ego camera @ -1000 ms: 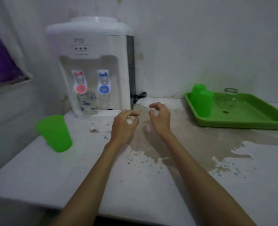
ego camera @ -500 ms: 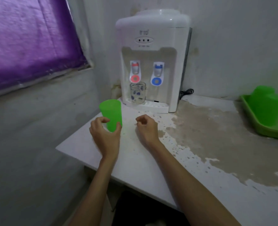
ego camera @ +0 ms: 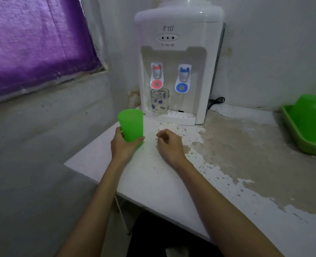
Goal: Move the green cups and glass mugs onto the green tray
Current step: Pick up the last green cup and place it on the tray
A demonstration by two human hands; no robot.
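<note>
Green cup (ego camera: 131, 124): upright, long axis vertical, mouth up.
Left hand (ego camera: 123, 145): fingers wrapped around cup's base.
Right hand (ego camera: 170, 144): loosely curled, empty.

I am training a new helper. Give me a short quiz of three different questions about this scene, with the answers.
1. True or false: the left hand is closed around the green cup.
2. The glass mug stands where? A) on the green tray B) under the red tap of the water dispenser C) in the right hand
3. Fill in: the right hand holds ____.

Key
1. true
2. B
3. nothing
</note>
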